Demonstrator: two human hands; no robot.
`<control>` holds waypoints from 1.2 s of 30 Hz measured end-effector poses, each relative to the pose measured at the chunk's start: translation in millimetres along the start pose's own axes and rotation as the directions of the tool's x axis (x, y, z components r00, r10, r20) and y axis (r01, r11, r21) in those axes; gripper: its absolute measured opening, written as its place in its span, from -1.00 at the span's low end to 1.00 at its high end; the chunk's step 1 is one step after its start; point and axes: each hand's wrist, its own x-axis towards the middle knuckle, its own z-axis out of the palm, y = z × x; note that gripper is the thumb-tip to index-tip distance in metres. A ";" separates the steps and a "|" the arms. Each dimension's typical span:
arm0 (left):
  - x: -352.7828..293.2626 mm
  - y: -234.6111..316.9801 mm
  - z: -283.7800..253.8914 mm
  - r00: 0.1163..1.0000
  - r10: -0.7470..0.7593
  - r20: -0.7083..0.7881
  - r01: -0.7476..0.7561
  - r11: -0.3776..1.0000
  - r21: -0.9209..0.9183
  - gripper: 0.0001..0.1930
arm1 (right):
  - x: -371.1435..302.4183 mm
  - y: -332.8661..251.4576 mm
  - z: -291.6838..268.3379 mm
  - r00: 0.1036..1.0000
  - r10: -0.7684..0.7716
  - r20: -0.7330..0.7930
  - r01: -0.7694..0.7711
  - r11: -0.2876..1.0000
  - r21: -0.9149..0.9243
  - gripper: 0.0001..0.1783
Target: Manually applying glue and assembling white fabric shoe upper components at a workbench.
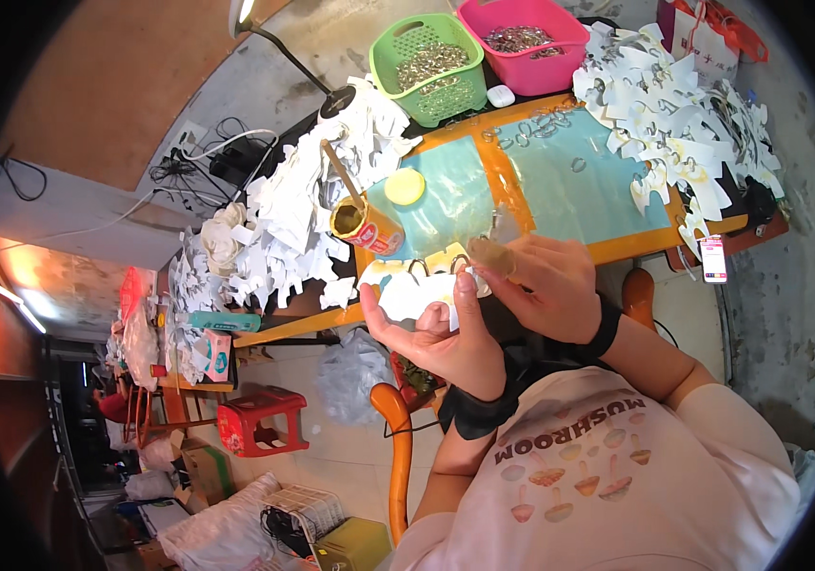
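Nearest the camera, one pale shirt point(703, 485) is seen, printed with a line of lettering point(569, 430) and small motifs point(587, 483). One white card point(407, 299), with two metal rings point(417, 262) visible, is held at the near edge of the table point(607, 249) by the left hand point(455, 350), closed between thumb and fingers, while the right hand point(556, 285) is bunched at its right end — whether anything is gripped there cannot be told. Beyond are counted one green basket point(450, 103), one pink basket point(548, 71), one yellow lid point(405, 187) and one red can point(369, 228) — its label print too small to be read.
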 end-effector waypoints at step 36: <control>35.0 -11.0 7.1 0.993 -0.085 0.082 0.100 0.974 -0.203 -0.42 | 24.2 -5.7 31.0 0.874 0.483 -0.049 -0.456 0.850 0.263 -0.31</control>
